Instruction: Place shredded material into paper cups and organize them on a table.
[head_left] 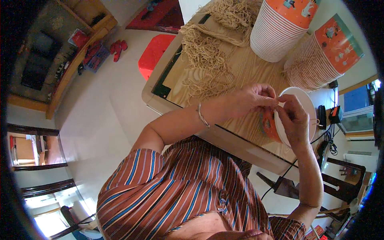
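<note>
Fingertip to fingertip, my left hand [260,99] and my right hand [295,118] meet in a pinch above the near edge of the table. Whatever lies between the fingers is too small to make out. Just beneath them is an orange paper bucket [269,125], tilted, its pale round opening partly covered by my right hand. A short bit of beige string [317,122] shows at the opening's right side. Loose beige strands of string [206,50] lie heaped on the wood-grain tabletop [244,66], beyond my left forearm.
Two tall stacks of nested orange-and-white paper buckets, one stack [276,34] and another stack [320,60], stand at the far right. Black cables [330,140] and a small black adapter [335,115] sit by the right edge. A red stool [154,56] stands beyond the table's left side.
</note>
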`<state>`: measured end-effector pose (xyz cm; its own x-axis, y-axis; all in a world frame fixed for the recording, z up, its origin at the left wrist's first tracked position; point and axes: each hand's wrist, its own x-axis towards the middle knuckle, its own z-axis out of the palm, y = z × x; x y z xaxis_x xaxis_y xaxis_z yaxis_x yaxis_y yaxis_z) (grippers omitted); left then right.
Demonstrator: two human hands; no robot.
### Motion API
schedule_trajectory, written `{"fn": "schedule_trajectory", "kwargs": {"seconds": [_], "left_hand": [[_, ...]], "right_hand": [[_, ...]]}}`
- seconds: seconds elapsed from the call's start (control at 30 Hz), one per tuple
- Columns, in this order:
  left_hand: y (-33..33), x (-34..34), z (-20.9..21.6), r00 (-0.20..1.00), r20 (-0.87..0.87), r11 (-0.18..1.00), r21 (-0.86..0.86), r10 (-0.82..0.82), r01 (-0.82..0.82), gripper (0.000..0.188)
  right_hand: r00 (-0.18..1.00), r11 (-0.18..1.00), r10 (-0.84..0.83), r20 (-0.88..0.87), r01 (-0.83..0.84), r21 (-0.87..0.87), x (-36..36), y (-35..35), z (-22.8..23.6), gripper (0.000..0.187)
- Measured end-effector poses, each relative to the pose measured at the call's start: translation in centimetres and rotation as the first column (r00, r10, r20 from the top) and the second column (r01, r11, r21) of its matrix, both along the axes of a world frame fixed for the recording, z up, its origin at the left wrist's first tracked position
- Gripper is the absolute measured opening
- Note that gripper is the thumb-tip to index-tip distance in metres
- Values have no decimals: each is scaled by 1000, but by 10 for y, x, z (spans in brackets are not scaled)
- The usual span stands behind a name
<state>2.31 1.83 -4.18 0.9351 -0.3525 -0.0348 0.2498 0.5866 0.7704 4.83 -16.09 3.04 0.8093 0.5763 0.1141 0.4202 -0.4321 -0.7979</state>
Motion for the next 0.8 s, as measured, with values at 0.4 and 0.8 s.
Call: {"fn": "schedule_trajectory", "kwargs": {"seconds": [0.4,0.8], "left_hand": [[-6,1,-12,1000,14,997,-80,21,-19,18],[-11,-18,-12,969,24,968,-51,247,-245,20]], "right_hand": [[995,1000,-16,-94,15,-7,6,-3,-1,8],[967,994,-96,-237,83,-65,10,-3,-1,8]]}}
